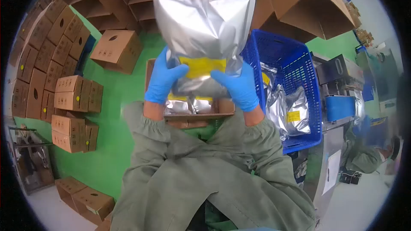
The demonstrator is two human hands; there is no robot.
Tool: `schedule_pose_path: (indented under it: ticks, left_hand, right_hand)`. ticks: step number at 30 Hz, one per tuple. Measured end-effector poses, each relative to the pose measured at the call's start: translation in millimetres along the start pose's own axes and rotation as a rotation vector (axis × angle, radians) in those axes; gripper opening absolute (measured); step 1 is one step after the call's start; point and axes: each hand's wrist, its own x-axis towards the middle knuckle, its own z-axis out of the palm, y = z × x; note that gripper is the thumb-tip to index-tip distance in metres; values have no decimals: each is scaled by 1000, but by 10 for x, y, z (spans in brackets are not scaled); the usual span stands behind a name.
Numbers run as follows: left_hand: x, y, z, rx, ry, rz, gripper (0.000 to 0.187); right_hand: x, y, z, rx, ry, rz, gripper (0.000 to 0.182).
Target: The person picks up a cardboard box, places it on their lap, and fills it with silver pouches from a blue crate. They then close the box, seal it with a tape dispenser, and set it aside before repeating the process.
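Observation:
A large silver foil bag [203,25] with a yellow label is held up in front of me. My left hand [165,78], in a blue glove, grips its lower left side, thumb on the label. On the lower right side my right hand [240,86], gloved the same way, is closed on the bag too. Beneath the bag stands an open cardboard box [222,108], partly hidden, with silver bags [180,107] inside. To my right a blue plastic crate [317,115] holds several silver bags [296,110] with yellow labels.
Stacked cartons [64,51] line the left, with a lone carton [114,51] on the green floor. Open empty boxes [308,4] rise at the back. Beyond the crate are a steel machine [340,70] with a blue belt [340,108] and another person [368,156].

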Motion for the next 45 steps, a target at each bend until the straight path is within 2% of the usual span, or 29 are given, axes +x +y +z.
schedule_pose_path:
  ticks: [5,7,8,10,11,12,13,15,16,18,19,20,22,23,25,26,27,29,31,33,34,35,38,39,41,42,43,44,45]
  left_hand:
    - [60,2,190,235,214,53,40]
    - [-2,-167,196,406,231,221,42]
    - [-69,-368,135,409,228,208,42]
    - [-259,-1034,-76,561,342,-164,47]
    - [-367,-1319,-232,910,200,-395,58]
    - [-552,-1785,-561,1081,-114,-576,69]
    - [-685,-1973,-692,1082,-124,-576,69]
    - [-734,-2191,-759,1279,-297,-253,71]
    - [-497,-1627,-428,1084,-351,-641,75]
    - [-233,-1740,-419,1228,-515,-493,77]
    - [-129,-1874,-409,1246,-559,-377,80]
    - [-15,-1958,-340,1230,-594,-362,80]
    - [183,-2092,-199,1520,-593,-377,91]
    - [184,-2176,-158,1512,-609,-362,91]
    - [99,-2449,-182,1897,-767,-330,101]
    - [79,-2802,-295,1918,-682,-246,99]
    - [132,-2693,-203,1914,-679,-231,99]
    - [124,-2488,-138,1796,-794,-257,92]
    - [126,-2510,-180,1690,-731,-221,82]
    - [74,-2529,-168,1439,-506,-82,75]
    - [16,-2506,-150,1363,-446,-1,71]
    - [11,-2352,-67,1357,-433,6,71]
    - [-76,-1750,226,693,-443,-384,68]
    - [-114,-1651,345,700,-445,-390,68]
    - [-199,-1494,630,217,-498,-478,69]
    - [-228,-1391,793,219,-494,-474,69]
    - [-256,-1289,951,-159,-453,-487,69]
    - [-289,-1228,1062,-533,-402,-484,68]
    - [-204,-1327,1128,-701,-216,-527,65]
  right_hand:
    - [144,-86,71,167,30,-153,41]
    - [192,65,43,38,224,-336,39]
    - [179,288,8,-47,265,-296,37]
    - [30,898,-97,-455,278,-159,37]
    - [-91,1206,-120,-482,203,40,42]
    - [-279,1630,-190,-607,139,30,55]
    - [-503,1810,-199,-608,147,34,55]
    - [-744,1985,-236,-966,77,-146,59]
    - [-796,1867,-332,-973,79,-126,59]
    - [-765,1344,-703,-531,195,13,60]
    - [-755,1198,-994,-723,306,0,53]
    - [-747,1007,-1217,-574,438,96,51]
    - [-829,1339,-2079,-924,585,18,58]
    - [-910,1392,-2410,-945,577,201,63]
    - [-1247,2188,-3238,-1109,559,464,80]
    - [-1377,2433,-3509,-1144,511,626,83]
    - [-1374,2371,-3537,-1149,523,618,83]
    - [-1464,2373,-3557,-1236,115,1096,70]
    - [-1515,2446,-3575,-1290,195,964,60]
    - [-1507,2489,-3698,-808,192,948,90]
    - [-1452,2574,-3737,-1139,223,815,75]
    - [-1386,2227,-3455,-1150,225,804,75]
    - [-1073,936,-2627,-1401,483,531,58]
    - [-1033,542,-2383,-1441,514,448,54]
    - [-938,-248,-1853,-1389,471,355,52]
    - [-998,-524,-1605,-1276,338,181,52]
    - [-1068,-700,-1440,-1156,201,4,52]
    - [-1061,-790,-1419,-1154,191,-12,52]
    - [-1056,-857,-1413,-886,-28,-42,54]
